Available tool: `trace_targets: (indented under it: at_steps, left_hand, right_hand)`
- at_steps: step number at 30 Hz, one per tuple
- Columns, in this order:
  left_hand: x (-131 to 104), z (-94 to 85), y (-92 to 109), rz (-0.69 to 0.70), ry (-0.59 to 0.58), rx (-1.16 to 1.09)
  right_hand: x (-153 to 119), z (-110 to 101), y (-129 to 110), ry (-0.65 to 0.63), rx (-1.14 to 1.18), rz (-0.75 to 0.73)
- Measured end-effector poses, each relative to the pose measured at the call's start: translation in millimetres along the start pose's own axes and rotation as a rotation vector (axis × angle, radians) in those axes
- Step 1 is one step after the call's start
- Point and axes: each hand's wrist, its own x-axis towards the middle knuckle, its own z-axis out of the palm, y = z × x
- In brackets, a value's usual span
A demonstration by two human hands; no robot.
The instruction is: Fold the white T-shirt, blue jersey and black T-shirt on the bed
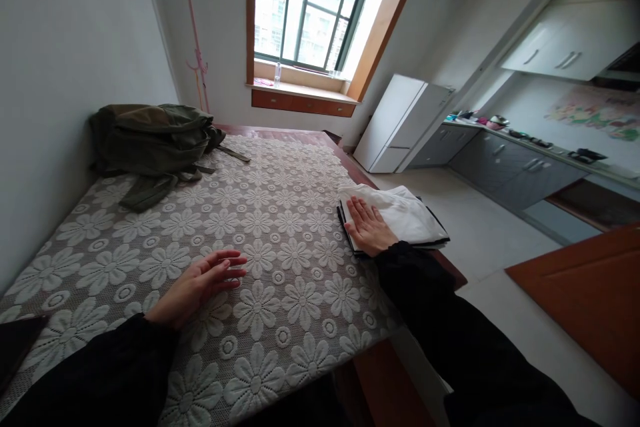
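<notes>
My right hand lies flat, fingers stretched out, on a folded white garment. That white piece rests on top of folded black cloth, whose edges show beneath it, at the right side of the table. Over the lace tablecloth, patterned with pale flowers, my left hand hovers or rests with its fingers apart and nothing in them. Whether it touches the cloth I cannot tell. Black sleeves cover both forearms.
A dark green backpack lies at the table's far left against the wall, its straps trailing on the cloth. A dark flat object shows at the left edge. Beyond the table stand a pink coat rack and a white fridge.
</notes>
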Motion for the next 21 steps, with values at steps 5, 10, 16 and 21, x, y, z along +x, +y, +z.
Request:
trace_targets:
  at_steps: [5,10,16,21]
  left_hand:
    - [-2.8,0.9,1.3,0.003,-0.001,-0.006]
    - [-2.6,0.4,-0.5,0.010,-0.008,-0.014]
    - [2.2,-3.1,-4.0,0.011,-0.014,-0.031]
    - [3.1,-1.2,-6.3,0.083,0.018,-0.006]
  right_hand:
    - [12.0,-15.5,10.0,-0.148,0.090,0.048]
    - [32.4,-23.5,15.4,-0.134,0.097,0.113]
    - [37.5,-2.4,3.1,-0.057,-0.024,0.119]
    - [33.1,-7.9,-0.7,-0.043,-0.054,0.123]
